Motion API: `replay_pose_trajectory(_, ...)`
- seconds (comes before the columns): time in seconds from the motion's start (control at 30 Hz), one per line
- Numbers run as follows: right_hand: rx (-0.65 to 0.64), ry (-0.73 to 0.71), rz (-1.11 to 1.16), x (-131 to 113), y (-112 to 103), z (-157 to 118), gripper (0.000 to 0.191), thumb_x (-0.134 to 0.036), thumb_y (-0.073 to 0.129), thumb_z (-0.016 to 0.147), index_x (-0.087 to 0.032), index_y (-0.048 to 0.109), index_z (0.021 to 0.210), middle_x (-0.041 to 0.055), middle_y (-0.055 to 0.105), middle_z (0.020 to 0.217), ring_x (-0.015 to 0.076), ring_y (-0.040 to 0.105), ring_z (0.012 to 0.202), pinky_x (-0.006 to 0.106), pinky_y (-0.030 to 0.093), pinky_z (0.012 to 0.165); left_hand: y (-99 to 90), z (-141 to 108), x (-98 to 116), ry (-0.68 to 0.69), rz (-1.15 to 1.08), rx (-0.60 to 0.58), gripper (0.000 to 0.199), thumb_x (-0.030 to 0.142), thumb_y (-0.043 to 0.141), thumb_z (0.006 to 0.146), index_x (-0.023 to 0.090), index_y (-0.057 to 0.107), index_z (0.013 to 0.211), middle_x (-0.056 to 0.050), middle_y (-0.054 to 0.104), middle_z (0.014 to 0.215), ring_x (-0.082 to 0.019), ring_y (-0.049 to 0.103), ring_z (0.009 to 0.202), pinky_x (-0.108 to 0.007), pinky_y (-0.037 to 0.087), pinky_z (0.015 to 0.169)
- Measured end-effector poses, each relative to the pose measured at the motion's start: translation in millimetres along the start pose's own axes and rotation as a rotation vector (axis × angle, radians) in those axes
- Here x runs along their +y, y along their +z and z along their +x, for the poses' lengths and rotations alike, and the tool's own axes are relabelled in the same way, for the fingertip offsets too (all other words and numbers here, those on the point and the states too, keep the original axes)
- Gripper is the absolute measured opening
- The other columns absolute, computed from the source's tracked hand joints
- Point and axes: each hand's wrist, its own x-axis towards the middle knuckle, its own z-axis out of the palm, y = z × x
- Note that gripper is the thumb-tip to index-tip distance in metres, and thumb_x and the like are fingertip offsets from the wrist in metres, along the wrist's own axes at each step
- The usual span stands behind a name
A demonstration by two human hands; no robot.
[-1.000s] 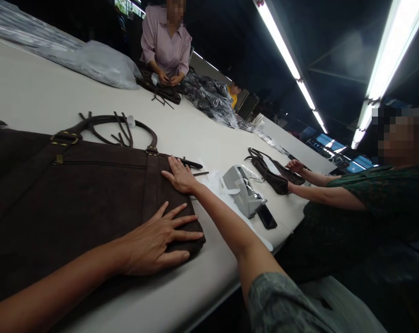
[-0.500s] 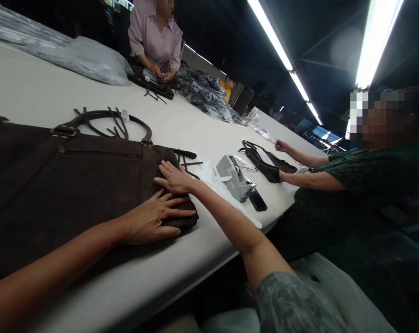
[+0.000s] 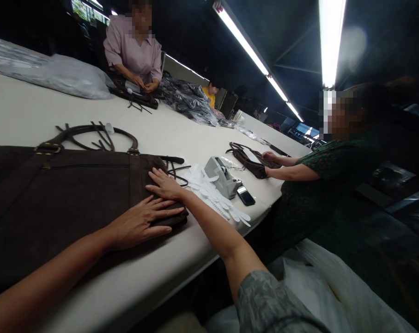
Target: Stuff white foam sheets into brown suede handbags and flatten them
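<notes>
A large dark brown bag [image 3: 88, 199] lies flat on the white table [image 3: 181, 134] at the left, its looped handles [image 3: 126, 134] and thin straps pointing away from me. My left hand [image 3: 143, 221] rests flat on the bag near its right end, fingers spread. Just beyond it, my right hand [image 3: 165, 185] lies on the bag's right edge, also with its fingers apart. Neither hand grips anything. White paper tags [image 3: 209, 192] are spread beside the bag's right end.
A grey tape dispenser [image 3: 220, 178] and a phone [image 3: 245, 195] sit right of the tags. At the right, a person handles a smaller dark bag [image 3: 252, 162]. Across the table, another person handles a bag [image 3: 136, 96] near plastic-wrapped items [image 3: 188, 99].
The view has shifted, so most things appear farther left. Both my hands stay flat on the bag. The hand of the person at the right has come down closer to the smaller bag.
</notes>
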Motion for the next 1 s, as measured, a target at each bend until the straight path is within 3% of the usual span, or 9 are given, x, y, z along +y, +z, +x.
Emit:
replay_pose_trajectory(0.17,0.006,-0.048,0.183,-6.3,-1.4,-56.8,0.047,-0.039,0.041,0.103,-0.022,0.045,0.147,0.0052,0.030,0.159,0.0207,0.014,0.151,0.044,0.020,0.123,-6.8,-4.4,7.4,-0.033,-0.024,0.008,0.051,0.062,0.046,0.091,0.046,0.045,0.139,0.003,0.035,0.156,-0.028,0.021,0.149,-0.053,0.008,0.123)
replay_pose_trajectory(0.23,0.073,-0.054,0.229,-6.7,5.1,-91.4,0.051,-0.043,0.031,0.105,-0.022,0.040,0.150,0.0044,0.032,0.158,0.0185,0.017,0.150,0.042,0.021,0.123,-7.6,-4.8,8.7,-0.030,-0.037,-0.011,0.050,0.063,0.046,0.091,0.045,0.048,0.137,0.001,0.035,0.156,-0.028,0.024,0.149,-0.055,0.008,0.123)
replay_pose_trajectory(0.4,0.345,0.027,0.126,-14.0,42.0,-178.4,0.063,-0.039,0.039,0.103,-0.020,0.016,0.158,0.0076,0.027,0.160,0.0204,0.021,0.150,0.049,0.015,0.124,-6.4,-2.6,5.9,-0.090,-0.036,-0.075,0.050,0.065,0.042,0.091,0.050,0.042,0.139,0.005,0.029,0.159,-0.027,0.020,0.150,-0.058,0.008,0.121)
replay_pose_trajectory(0.57,0.504,0.117,-0.016,-37.5,67.8,-219.7,0.054,-0.030,0.038,0.103,-0.019,0.028,0.155,0.0103,0.029,0.159,0.0267,0.020,0.150,0.060,0.021,0.120,-9.0,-2.7,9.2,-0.093,-0.082,-0.063,0.052,0.065,0.042,0.091,0.050,0.039,0.141,0.004,0.031,0.158,-0.027,0.021,0.149,-0.059,0.008,0.121)
replay_pose_trajectory(0.63,0.584,0.062,0.025,-47.4,57.6,-217.3,0.051,-0.030,0.037,0.103,-0.023,0.033,0.153,0.0093,0.030,0.159,0.0266,0.022,0.149,0.059,0.026,0.119,-9.9,-5.4,14.9,-0.078,-0.121,-0.039,0.052,0.065,0.044,0.091,0.050,0.039,0.141,0.003,0.032,0.158,-0.028,0.022,0.149,-0.061,0.010,0.120)
replay_pose_trajectory(0.7,0.649,-0.055,0.069,-59.0,34.4,-199.6,0.049,-0.031,0.039,0.103,-0.026,0.035,0.152,0.0077,0.036,0.156,0.0259,0.026,0.148,0.058,0.030,0.118,-9.8,-7.9,18.5,-0.046,-0.159,0.009,0.054,0.062,0.048,0.090,0.044,0.044,0.141,-0.001,0.033,0.158,-0.032,0.023,0.148,-0.064,0.011,0.119)
replay_pose_trajectory(0.8,0.647,-0.294,0.078,-89.9,-8.5,-148.5,0.046,-0.033,0.041,0.102,-0.029,0.042,0.148,0.0058,0.044,0.151,0.0262,0.029,0.147,0.057,0.032,0.118,-7.8,-12.1,21.0,-0.060,-0.142,0.098,0.053,0.057,0.053,0.089,0.036,0.052,0.138,0.000,0.039,0.155,-0.028,0.027,0.147,-0.051,0.012,0.123)
replay_pose_trajectory(0.9,0.510,-0.547,0.071,-136.6,-34.1,-82.9,0.044,-0.039,0.038,0.103,-0.028,0.048,0.145,0.0052,0.046,0.150,0.0256,0.030,0.147,0.055,0.030,0.120,-3.1,-15.6,22.0,-0.032,-0.178,0.185,0.056,0.052,0.048,0.092,0.026,0.049,0.141,0.002,0.045,0.150,-0.022,0.036,0.143,-0.030,0.020,0.122)
replay_pose_trajectory(1.0,0.308,-0.774,0.068,-179.5,-29.0,-17.8,0.047,-0.043,0.033,0.104,-0.025,0.048,0.145,0.0044,0.045,0.151,0.0230,0.027,0.148,0.050,0.027,0.122,4.3,-16.2,19.0,0.048,-0.242,0.206,0.053,0.056,0.052,0.089,0.023,0.062,0.130,0.001,0.058,0.138,-0.022,0.049,0.133,-0.026,0.029,0.117)
